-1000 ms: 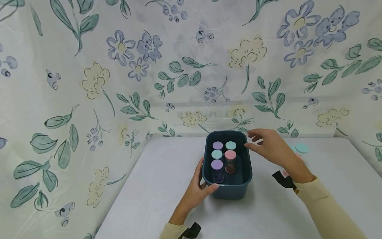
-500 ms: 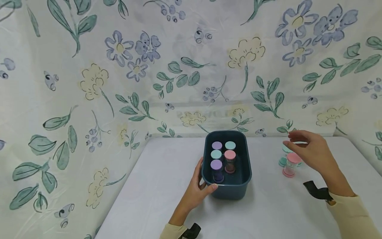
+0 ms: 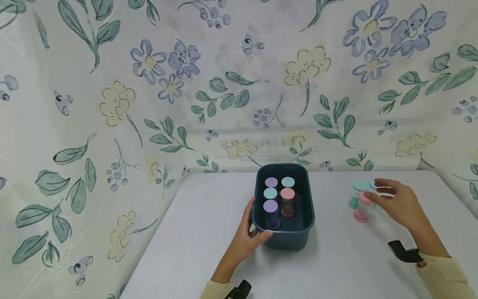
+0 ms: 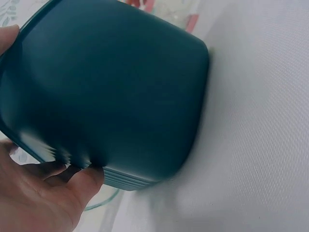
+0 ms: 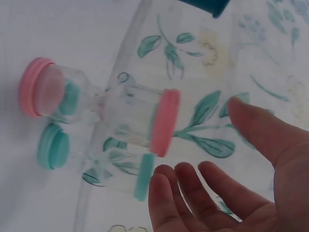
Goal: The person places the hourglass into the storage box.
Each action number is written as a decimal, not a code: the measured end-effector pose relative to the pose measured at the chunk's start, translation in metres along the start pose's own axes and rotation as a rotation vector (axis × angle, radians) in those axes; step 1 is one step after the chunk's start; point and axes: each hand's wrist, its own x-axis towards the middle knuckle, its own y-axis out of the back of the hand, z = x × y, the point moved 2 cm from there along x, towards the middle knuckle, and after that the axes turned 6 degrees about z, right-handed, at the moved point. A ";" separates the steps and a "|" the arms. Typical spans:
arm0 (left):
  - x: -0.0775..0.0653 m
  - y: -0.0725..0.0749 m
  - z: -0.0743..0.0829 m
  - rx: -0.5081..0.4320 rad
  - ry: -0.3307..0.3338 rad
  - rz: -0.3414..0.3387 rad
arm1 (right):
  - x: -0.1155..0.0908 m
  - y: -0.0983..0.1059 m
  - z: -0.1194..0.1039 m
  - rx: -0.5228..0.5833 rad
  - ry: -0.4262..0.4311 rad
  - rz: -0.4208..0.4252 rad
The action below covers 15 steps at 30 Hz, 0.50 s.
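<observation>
Head view: dark blue bin (image 3: 287,241) on the white table (image 3: 194,224), close to the back edge. Left hand (image 3: 246,241) grips the bin at its near-left corner, thumb on the near rim, fingers along the left wall. Five sandglasses inside: a left row with purple cap (image 3: 271,182), mint cap (image 3: 270,193) and purple cap at the near end; a right row with mint cap and pink cap (image 3: 287,194). Right hand (image 3: 402,204) is over toward the table's back-right corner, fingers extended, thumb apart from them, nothing gripped. Pink sandglass (image 3: 362,207) upright there; mint sandglasses (image 3: 360,185) just behind it, partly hidden. Floral cloth (image 3: 224,137) rises behind the back edge.

Left wrist view: bin wall fills much of the view; fingers curl against the ribbed side, one more digit at the rim. Grip on bin confirmed.

Right wrist view: thumb and fingers wide apart, hand loose. Visible gap between thumb and pink sandglass. One fingertip overlaps a mint cap's edge; contact cannot be told.
</observation>
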 end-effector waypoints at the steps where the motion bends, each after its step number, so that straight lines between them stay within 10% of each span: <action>1: 0.000 0.000 0.000 0.002 0.003 0.002 | 0.000 -0.002 0.003 0.000 -0.003 -0.008; 15: 0.000 0.001 -0.002 0.018 0.008 0.008 | -0.008 -0.020 0.022 0.047 -0.049 -0.045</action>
